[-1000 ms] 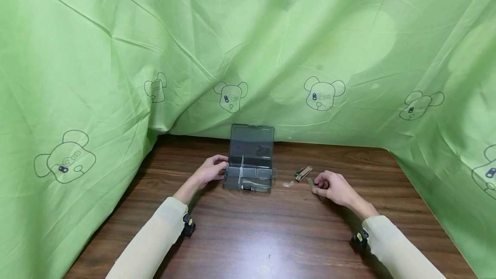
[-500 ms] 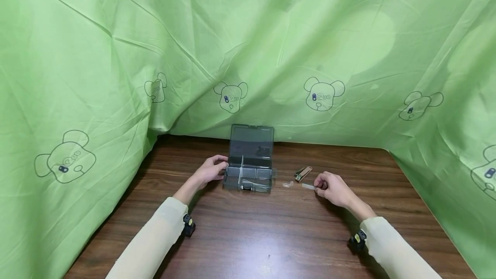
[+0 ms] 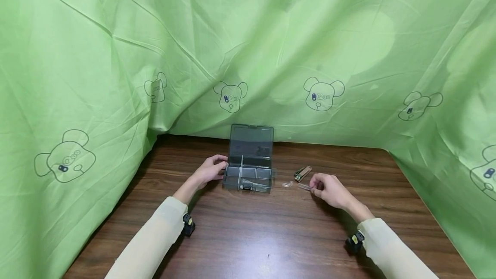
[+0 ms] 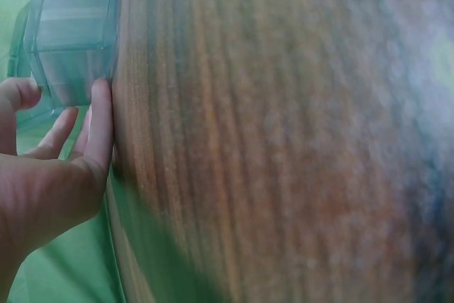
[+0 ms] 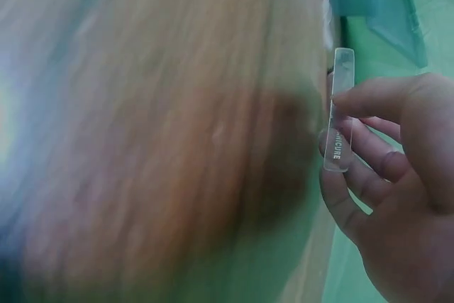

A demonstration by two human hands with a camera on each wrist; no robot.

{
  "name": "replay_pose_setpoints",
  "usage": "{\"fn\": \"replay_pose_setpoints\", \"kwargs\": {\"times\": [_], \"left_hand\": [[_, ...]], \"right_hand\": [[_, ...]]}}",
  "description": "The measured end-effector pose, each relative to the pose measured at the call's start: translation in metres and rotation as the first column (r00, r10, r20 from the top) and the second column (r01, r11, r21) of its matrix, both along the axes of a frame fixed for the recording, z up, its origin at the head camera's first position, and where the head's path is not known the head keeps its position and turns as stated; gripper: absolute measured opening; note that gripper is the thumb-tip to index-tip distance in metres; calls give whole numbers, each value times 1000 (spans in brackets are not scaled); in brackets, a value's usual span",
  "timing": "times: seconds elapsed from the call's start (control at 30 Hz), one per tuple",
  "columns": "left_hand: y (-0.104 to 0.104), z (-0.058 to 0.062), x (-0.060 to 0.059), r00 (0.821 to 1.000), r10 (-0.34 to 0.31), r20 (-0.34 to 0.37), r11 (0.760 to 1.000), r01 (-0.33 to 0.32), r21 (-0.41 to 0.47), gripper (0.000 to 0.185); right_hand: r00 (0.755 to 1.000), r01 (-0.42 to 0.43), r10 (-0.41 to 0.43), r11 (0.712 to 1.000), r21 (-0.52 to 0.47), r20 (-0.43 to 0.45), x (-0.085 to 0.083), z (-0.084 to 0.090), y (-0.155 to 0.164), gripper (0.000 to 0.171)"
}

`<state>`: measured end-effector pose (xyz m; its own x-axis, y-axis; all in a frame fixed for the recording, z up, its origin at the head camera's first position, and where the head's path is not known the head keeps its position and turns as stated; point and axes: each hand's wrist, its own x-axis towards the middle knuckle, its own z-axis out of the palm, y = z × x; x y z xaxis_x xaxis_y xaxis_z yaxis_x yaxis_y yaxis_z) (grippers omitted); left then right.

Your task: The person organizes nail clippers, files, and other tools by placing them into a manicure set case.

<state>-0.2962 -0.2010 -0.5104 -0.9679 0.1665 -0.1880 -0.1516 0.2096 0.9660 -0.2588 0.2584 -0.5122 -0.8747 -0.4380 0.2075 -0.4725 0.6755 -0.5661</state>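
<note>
A person sits at a dark wooden table (image 3: 248, 231) walled in by green cloth (image 3: 116, 55) printed with cartoon bears. The left hand (image 3: 211, 170) rests against the left side of a small grey translucent organizer box (image 3: 249, 171), fingers (image 4: 99, 122) held loosely straight and close together against its wall, steadying it. The box stands open with its lid upright, and its divided compartments show; at least one long item seems to lie in the front compartment already, though that is hard to make out. The right hand (image 3: 325, 187) is well right of the box, its fingers (image 5: 369, 101) and thumb pinching a thin clear strip with printed lettering (image 5: 339, 111), lifted just off the table. Between that hand and the box lie a nail clipper (image 3: 303, 173) and a small clear piece (image 3: 287, 184), both outside the box. Judging by this, the sorting seems to be partly done: the strip is in hand but not yet stowed, and two items are left on the table.
</note>
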Motion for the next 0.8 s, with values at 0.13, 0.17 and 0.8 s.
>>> {"fn": "replay_pose_setpoints", "kwargs": {"times": [0.13, 0.17, 0.8], "left_hand": [[1, 0, 0, 1000, 1, 3, 1000, -1, -1, 43], [1, 0, 0, 1000, 3, 6, 1000, -3, -1, 43], [2, 3, 2, 1000, 5, 6, 1000, -5, -8, 44]], "right_hand": [[999, -31, 30, 999, -20, -16, 0, 7, -11, 23], [999, -37, 37, 999, -26, -25, 0, 9, -15, 23], [991, -128, 125, 987, -99, -36, -15, 37, -78, 21]]}}
